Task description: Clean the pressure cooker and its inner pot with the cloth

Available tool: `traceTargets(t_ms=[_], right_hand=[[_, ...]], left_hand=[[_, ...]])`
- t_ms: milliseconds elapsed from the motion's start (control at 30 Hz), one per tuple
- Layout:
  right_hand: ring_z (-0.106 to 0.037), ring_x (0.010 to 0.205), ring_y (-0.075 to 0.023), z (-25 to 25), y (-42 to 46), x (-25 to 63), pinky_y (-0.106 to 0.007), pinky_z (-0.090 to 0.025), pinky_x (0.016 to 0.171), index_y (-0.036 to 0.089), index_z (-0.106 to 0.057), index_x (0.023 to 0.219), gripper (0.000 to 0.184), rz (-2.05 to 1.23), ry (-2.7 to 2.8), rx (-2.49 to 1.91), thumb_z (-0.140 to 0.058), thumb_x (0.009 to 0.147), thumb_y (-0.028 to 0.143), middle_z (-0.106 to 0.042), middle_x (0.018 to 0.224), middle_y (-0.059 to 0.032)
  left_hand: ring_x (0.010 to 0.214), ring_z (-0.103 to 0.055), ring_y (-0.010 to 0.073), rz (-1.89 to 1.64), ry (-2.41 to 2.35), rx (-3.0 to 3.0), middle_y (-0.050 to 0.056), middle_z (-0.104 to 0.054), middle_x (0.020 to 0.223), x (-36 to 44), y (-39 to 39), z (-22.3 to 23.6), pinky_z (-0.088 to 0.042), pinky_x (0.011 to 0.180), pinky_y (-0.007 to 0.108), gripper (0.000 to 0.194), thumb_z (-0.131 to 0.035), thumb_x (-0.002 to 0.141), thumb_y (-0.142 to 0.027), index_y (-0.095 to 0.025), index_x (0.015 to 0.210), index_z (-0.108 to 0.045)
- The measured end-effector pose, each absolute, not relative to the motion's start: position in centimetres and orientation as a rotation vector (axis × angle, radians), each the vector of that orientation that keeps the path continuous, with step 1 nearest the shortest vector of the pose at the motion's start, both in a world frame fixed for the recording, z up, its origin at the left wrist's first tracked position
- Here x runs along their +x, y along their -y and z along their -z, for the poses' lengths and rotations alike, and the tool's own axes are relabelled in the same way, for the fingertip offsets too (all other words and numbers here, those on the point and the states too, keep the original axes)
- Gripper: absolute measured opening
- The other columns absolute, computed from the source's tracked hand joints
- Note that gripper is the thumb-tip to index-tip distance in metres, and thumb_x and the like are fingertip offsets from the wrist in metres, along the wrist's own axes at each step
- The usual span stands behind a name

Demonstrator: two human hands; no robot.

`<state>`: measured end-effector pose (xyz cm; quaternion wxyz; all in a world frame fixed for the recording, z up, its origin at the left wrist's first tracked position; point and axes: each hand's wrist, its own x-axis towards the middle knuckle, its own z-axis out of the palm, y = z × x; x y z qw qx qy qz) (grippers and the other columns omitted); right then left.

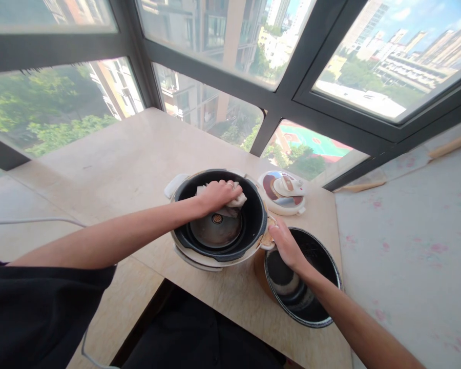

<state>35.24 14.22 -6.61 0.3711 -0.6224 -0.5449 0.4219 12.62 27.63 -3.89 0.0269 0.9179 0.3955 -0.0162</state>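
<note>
A white electric pressure cooker [215, 260] stands on the stone counter, its dark inside facing up and a round metal heating plate [218, 233] at the bottom. My left hand [219, 196] reaches into it, fingers closed around a crumpled pale cloth [238, 199] at the inner wall. My right hand [286, 243] grips the cooker's side handle [268, 240] on the right. Below that forearm sits the removed inner pot [303, 302], dark inside with a pale worn patch. Behind, the white lid [284, 192] lies on the counter.
The counter [115, 154] runs into a corner of dark-framed windows [215, 72]. A floral-papered wall [407, 246] rises on the right. From the left a white cord [34, 221] crosses the counter and passes behind my left arm. The counter's front edge is close to my body.
</note>
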Motion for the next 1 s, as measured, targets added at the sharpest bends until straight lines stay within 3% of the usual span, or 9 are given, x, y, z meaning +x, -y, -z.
traceTargets(t_ms=[100, 267, 533, 733, 1000], right_hand=[[-0.059, 0.106, -0.0276, 6.8, -14.2, 35.1, -0.040, -0.050, 0.091, 0.024, -0.058, 0.110, 0.034, -1.074, 1.383, -1.602, -0.048, 0.094, 0.052, -0.068, 0.102, -0.0056], [-0.060, 0.102, -0.0267, 7.0, -14.1, 34.9, -0.040, -0.050, 0.092, 0.024, -0.057, 0.111, 0.034, -1.094, 1.354, -1.585, -0.047, 0.094, 0.052, -0.064, 0.092, -0.0037], [-0.058, 0.087, -0.0237, 7.2, -14.0, 34.7, -0.038, -0.049, 0.082, 0.025, -0.056, 0.102, 0.029, -1.052, 1.332, -1.597, -0.049, 0.093, 0.052, -0.064, 0.091, -0.0033], [-0.060, 0.092, -0.0258, 6.8, -14.2, 35.2, -0.037, -0.048, 0.084, 0.026, -0.057, 0.103, 0.026, -1.059, 1.412, -1.610, -0.050, 0.093, 0.048, -0.067, 0.093, -0.0035], [-0.060, 0.093, -0.0254, 6.1, -14.6, 35.4, -0.037, -0.047, 0.084, 0.024, -0.057, 0.104, 0.024, -0.996, 1.542, -1.612, -0.045, 0.095, 0.043, -0.067, 0.088, -0.0031]], left_hand=[[0.095, -0.070, 0.0342, 0.067, -1.271, 2.764, 0.021, -0.062, 0.121, 12.8, -27.6, 4.7, -0.051, 0.076, 0.042, 0.045, -0.044, 0.091, -0.004, -0.016, 0.134, -0.052], [0.104, -0.069, 0.0366, 0.153, -0.999, 2.731, 0.019, -0.065, 0.118, 14.2, -27.8, 5.1, -0.052, 0.083, 0.044, 0.043, -0.055, 0.087, -0.008, -0.020, 0.128, -0.056], [0.101, -0.068, 0.0308, 0.149, -0.706, 2.546, 0.009, -0.073, 0.106, 14.9, -27.5, 4.9, -0.048, 0.084, 0.035, 0.042, -0.065, 0.073, -0.008, -0.025, 0.112, -0.061], [0.098, -0.067, 0.0287, 0.206, -0.475, 2.520, 0.006, -0.074, 0.103, 15.3, -27.0, 5.1, -0.048, 0.084, 0.033, 0.049, -0.064, 0.066, -0.003, -0.025, 0.110, -0.065], [0.087, -0.063, 0.0199, 0.346, -0.310, 2.123, -0.004, -0.070, 0.086, 13.4, -26.4, 3.6, -0.050, 0.075, 0.025, 0.038, -0.055, 0.053, 0.001, -0.020, 0.084, -0.064]])
